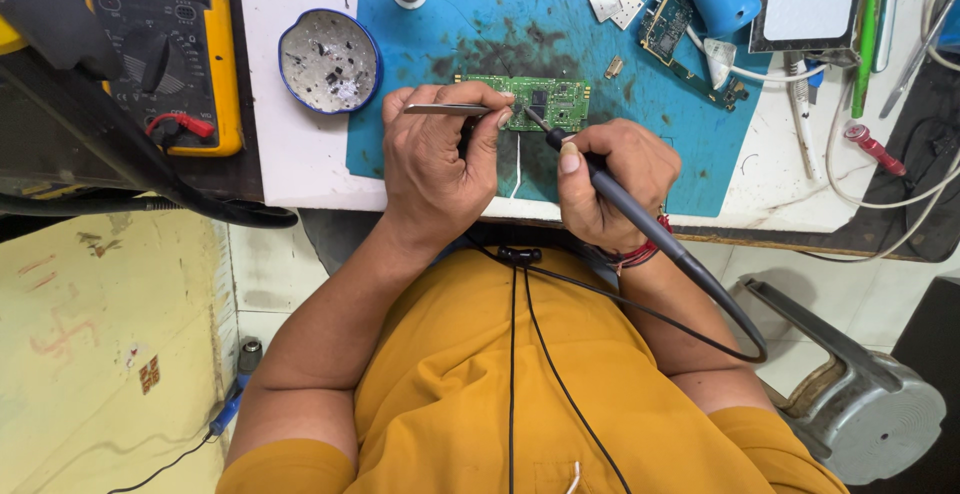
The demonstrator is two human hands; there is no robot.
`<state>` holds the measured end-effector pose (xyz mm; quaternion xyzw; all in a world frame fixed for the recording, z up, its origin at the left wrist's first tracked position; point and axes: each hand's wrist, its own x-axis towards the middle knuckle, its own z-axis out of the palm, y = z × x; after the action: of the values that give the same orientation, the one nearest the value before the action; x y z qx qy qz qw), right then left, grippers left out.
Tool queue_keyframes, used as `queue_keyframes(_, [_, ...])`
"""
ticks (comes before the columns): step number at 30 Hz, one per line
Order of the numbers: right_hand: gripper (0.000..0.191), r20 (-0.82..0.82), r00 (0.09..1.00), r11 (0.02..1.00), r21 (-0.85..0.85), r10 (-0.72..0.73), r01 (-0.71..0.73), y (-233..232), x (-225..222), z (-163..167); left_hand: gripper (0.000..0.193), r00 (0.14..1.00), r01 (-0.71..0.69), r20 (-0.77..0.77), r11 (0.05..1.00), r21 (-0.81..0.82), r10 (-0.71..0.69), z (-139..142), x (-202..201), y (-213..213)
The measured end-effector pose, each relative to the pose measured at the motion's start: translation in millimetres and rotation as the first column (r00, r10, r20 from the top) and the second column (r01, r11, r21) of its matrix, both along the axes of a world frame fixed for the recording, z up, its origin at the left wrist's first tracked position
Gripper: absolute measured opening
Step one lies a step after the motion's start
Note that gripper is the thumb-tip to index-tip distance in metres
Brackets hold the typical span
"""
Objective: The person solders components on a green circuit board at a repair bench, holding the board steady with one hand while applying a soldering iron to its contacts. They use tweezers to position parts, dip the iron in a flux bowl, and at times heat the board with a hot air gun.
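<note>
Pinched pen-fashion in the right hand [605,179], a black soldering iron [625,209] slants down so its tip meets the green circuit board [545,102]; its cord loops back off the near edge of the tabletop [290,169]. The left hand [440,154] has its grip pressed together on slim metal tweezers [445,109], fingertips resting at the board's left end. That board lies flat on the blue mat [480,24], close to the tabletop's near edge, roughly midway along it. It looks thin, light, stiff and easily damaged, best steadied by its bare edges rather than its components. A round blue-rimmed dish [328,60] sits left of the mat, with a yellow multimeter [165,44] at the far left corner.
</note>
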<state>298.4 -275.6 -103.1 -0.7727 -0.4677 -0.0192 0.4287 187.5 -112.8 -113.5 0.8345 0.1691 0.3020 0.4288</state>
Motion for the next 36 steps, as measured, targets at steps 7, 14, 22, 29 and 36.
queue_keyframes(7, [0.01, -0.001, 1.0, 1.0, -0.004, -0.005, 0.005, -0.5, -0.9, -0.3, 0.011, 1.0, 0.002, -0.004, 1.0, -0.004, -0.002, 0.2, -0.1, 0.2])
queue_keyframes(14, [0.01, 0.004, 1.0, 1.0, -0.002, 0.003, -0.003, -0.6, -1.1, 0.8, 0.01, 1.0, 0.002, -0.001, 1.0, 0.0, -0.002, 0.2, -0.2, 0.1])
queue_keyframes(22, [0.009, 0.096, 0.994, 0.999, -0.009, 0.048, -0.048, 2.2, -1.6, 1.4, 0.008, 1.0, 0.005, 0.001, 1.0, -0.006, -0.004, -0.5, -0.4, 0.0])
queue_keyframes(29, [0.01, 0.132, 0.989, 0.998, -0.001, 0.064, -0.065, 3.1, -0.7, 0.1, 0.008, 1.0, 0.004, -0.001, 1.0, -0.004, -0.004, -0.9, -0.3, 0.2])
queue_keyframes(36, [0.01, 0.132, 0.989, 0.998, -0.001, 0.061, -0.061, 2.9, -0.9, -0.5, 0.009, 1.0, -0.001, -0.008, 1.0, 0.002, 0.001, -0.9, -0.5, -0.1])
